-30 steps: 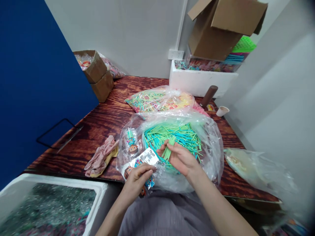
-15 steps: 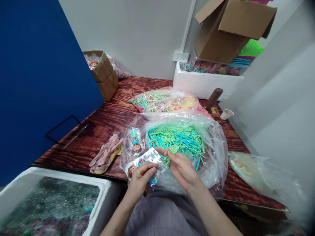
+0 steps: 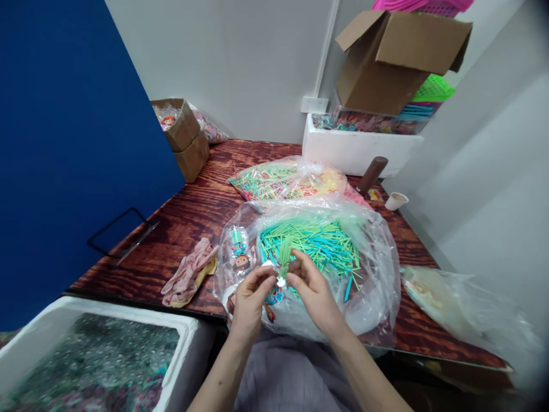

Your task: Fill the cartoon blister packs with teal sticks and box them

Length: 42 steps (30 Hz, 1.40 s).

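Observation:
My left hand [image 3: 252,302] is closed on a small clear printed packet [image 3: 271,295] at the table's near edge. My right hand [image 3: 312,289] pinches a bunch of green sticks [image 3: 285,253], upright, with their lower ends at the packet's mouth between the two hands. Both hands are over a large clear plastic bag [image 3: 369,280] filled with loose green and blue sticks [image 3: 322,242]. Another filled packet [image 3: 239,252] lies inside the bag's left side.
A second bag of mixed-colour sticks [image 3: 286,178] lies behind. Pink gloves [image 3: 189,273] rest to the left. A white foam box [image 3: 92,355] of packets sits at lower left. Cardboard boxes [image 3: 185,137], a foam box [image 3: 355,150], a brown cylinder [image 3: 371,173] and a paper cup [image 3: 395,201] stand farther back.
My right hand lifted a bunch of green sticks out of the pile and brought it left to the packet in my left hand. The sticks turned upright.

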Motion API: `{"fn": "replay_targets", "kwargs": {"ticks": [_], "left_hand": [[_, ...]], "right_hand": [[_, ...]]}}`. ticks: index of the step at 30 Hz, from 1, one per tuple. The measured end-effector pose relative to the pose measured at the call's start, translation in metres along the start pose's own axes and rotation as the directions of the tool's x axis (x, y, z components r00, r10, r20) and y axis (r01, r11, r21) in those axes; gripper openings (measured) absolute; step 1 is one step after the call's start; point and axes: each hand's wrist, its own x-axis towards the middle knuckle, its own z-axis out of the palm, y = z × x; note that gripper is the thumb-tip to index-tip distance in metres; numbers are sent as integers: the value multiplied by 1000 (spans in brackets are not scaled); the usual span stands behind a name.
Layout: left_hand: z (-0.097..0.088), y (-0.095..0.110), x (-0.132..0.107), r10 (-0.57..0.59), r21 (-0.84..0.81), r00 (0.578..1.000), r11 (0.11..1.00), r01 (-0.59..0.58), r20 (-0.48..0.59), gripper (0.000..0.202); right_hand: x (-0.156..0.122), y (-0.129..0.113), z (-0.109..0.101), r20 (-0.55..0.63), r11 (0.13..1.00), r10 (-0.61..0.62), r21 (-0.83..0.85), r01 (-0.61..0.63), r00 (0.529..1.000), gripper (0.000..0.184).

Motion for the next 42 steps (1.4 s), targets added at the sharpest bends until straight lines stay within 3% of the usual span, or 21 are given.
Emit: {"fn": "replay_targets", "kwargs": {"ticks": [5,7,10,12,18,21,27,35,42], "left_hand": [[6,7,7,-49,20,989,999,47,139,36],[4,9,9,-83,25,970,997,79,228,39],[1,11,10,-169,79,904,985,150,392,32],[0,12,9,-193,124,877,980,154,440,27],[0,11,7,-114,300,907,954,-15,406,18],[-1,11,6,-76,357,907,930,-85,415,17],[-5,14,3,-82,360,915,930,-73,396,18],[-6,19,1,-93,316,917,948,-38,389,17],[-6,16,-1,-101,297,910,955,-26,403,20]], "right_hand": [[-5,-4,-9,-46,946,-262,-209,247,964,42],[-7,-4,-11,-25,923,-300,-258,284,954,45],[-10,-4,-13,22,900,-309,-316,299,951,49],[-10,-6,-14,31,889,-319,-336,310,947,47],[-4,-17,-16,175,866,-285,-375,331,942,18],[-1,-22,-15,169,873,-290,-357,333,942,14],[2,-18,-9,261,883,-240,-342,322,935,12],[-2,-16,-8,262,916,-209,-285,283,942,19],[-10,-13,-6,238,851,-264,-399,341,935,18]]}}
